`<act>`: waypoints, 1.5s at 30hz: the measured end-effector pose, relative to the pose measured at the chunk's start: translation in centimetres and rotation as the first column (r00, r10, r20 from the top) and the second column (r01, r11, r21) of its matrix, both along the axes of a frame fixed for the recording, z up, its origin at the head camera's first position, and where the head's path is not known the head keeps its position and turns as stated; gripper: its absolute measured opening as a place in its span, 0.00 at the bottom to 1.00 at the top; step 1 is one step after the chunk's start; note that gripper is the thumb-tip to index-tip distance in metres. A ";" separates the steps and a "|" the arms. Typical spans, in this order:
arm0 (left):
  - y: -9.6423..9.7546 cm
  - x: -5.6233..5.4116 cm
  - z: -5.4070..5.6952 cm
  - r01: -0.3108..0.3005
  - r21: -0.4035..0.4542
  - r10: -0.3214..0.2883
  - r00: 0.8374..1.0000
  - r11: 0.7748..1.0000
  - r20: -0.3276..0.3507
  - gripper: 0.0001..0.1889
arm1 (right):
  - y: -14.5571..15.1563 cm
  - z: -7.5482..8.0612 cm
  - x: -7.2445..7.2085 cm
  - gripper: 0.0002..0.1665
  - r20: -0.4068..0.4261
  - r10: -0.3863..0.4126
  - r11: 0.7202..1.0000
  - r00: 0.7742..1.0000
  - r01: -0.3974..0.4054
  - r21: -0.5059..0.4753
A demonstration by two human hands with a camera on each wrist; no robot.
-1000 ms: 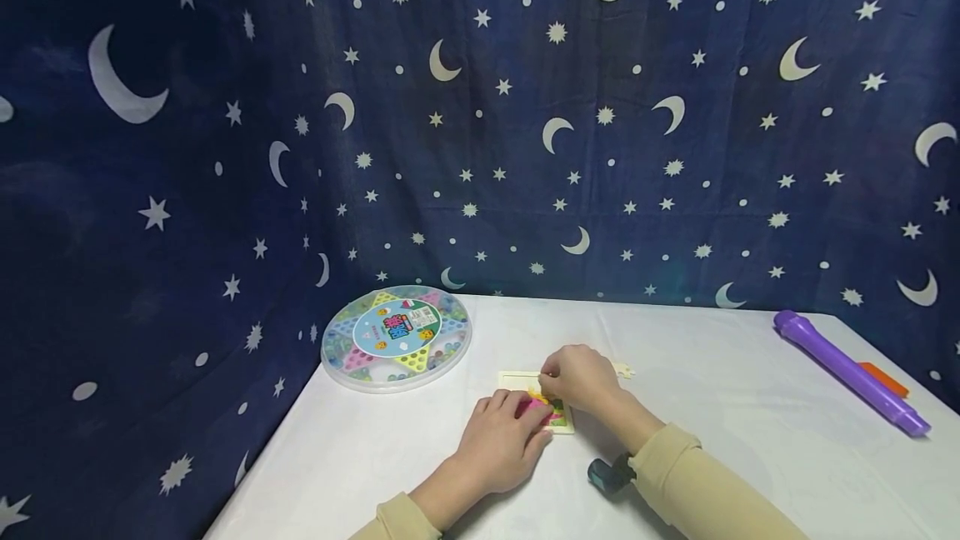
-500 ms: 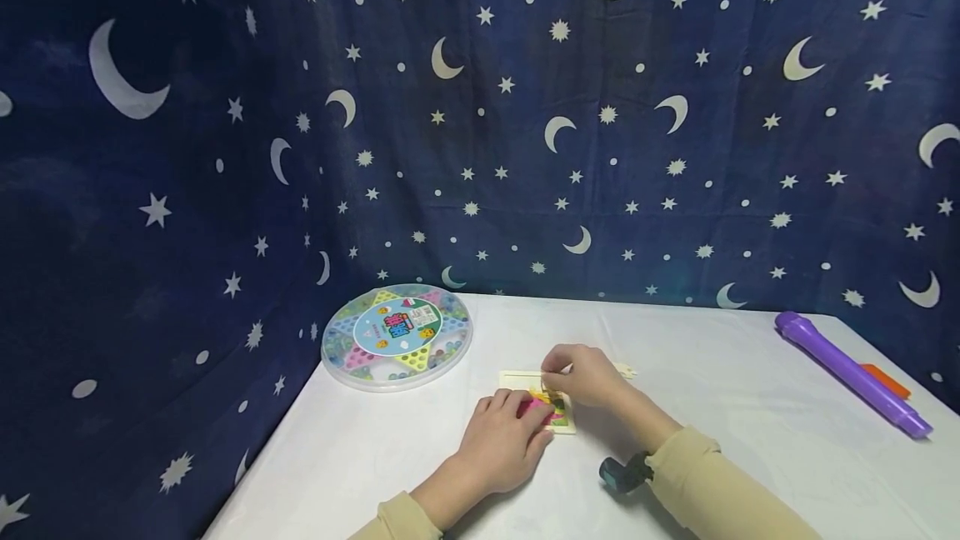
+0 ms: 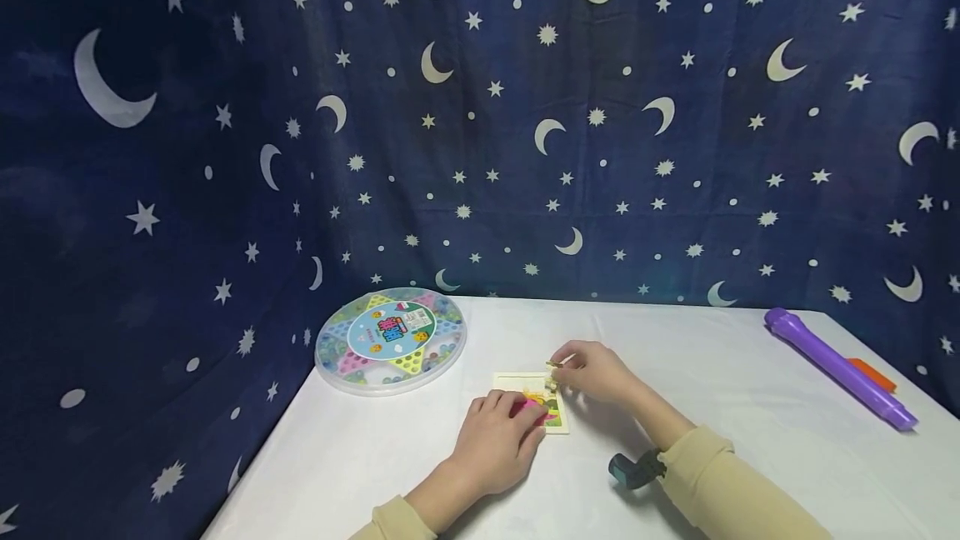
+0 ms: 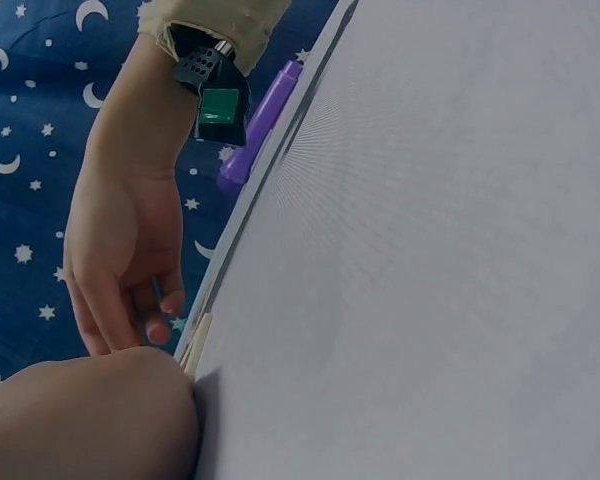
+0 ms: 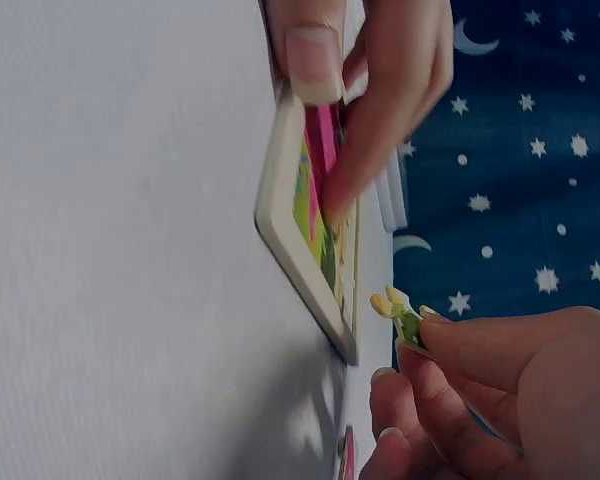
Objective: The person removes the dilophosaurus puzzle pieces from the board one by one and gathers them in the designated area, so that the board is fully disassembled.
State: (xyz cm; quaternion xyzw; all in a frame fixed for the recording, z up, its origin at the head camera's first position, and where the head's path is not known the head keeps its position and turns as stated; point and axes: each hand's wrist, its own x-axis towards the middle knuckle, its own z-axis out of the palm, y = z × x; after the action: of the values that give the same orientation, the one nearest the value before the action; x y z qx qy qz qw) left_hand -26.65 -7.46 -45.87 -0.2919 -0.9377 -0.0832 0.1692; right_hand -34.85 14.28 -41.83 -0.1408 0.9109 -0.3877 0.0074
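Observation:
A cream-rimmed jigsaw tray (image 3: 558, 430) with a colourful picture lies on the table. My left hand (image 3: 498, 444) rests over its left part; in the right wrist view the thumb (image 5: 314, 60) touches the rim, and a finger reaches onto the pink and green pieces. Just past the tray's far right corner, my right hand (image 3: 596, 373) pinches a small jigsaw piece (image 5: 408, 325) between thumb and finger, raised clear of the tray. That piece shows green and yellow. The left wrist view shows mainly the back of the left hand and a cream edge (image 4: 195, 345) beyond it.
A round clear-lidded Chinese checkers set (image 3: 390, 342) lies at the far left. Toward the right edge are a purple microphone-shaped stick (image 3: 840, 369) and an orange item (image 3: 872, 374). Another pink-edged piece (image 5: 347, 455) lies on the table. A starry curtain (image 3: 480, 148) hangs behind.
My right hand has moved a little right and turned, bringing the pinched piece up off the tray into sight. My left hand keeps its place on the tray. The head view has shifted slightly.

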 end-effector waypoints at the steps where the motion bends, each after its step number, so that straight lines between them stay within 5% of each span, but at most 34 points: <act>1: 0.0 0.0 -0.1 0.002 0.012 -0.002 1.000 1.000 -0.005 0.19 | 0.2 0.0 -0.1 0.10 0.004 -0.002 1.000 1.000 0.002 -0.008; 11: -0.3 -0.2 -0.4 0.005 0.093 -0.003 1.000 0.996 -0.021 0.15 | 1.8 0.1 -0.1 0.11 0.058 -0.071 0.997 0.996 0.073 -0.033; 20: -0.4 -0.2 -0.5 0.052 0.223 -0.025 0.992 0.973 -0.122 0.09 | 4.0 -0.4 -0.2 0.11 0.061 -0.114 0.993 0.992 0.116 -0.028; 34: -2.0 -0.3 -0.6 -0.125 0.270 0.120 0.992 0.955 0.034 0.26 | 8.2 -0.2 0.3 0.15 0.048 -0.172 0.985 0.984 0.173 -0.009; 45: -4.1 0.3 -0.5 -0.103 0.269 0.064 0.987 0.957 0.149 0.30 | 11.7 0.1 0.2 0.19 0.068 -0.260 0.964 0.963 0.255 0.080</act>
State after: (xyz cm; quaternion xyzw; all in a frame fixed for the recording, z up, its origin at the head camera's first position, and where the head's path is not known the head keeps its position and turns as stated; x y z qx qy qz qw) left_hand -26.40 -11.55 -46.40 -0.2189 -0.9379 -0.2260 0.1461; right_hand -34.69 26.01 -41.74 -0.0056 0.9336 -0.3583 -0.0026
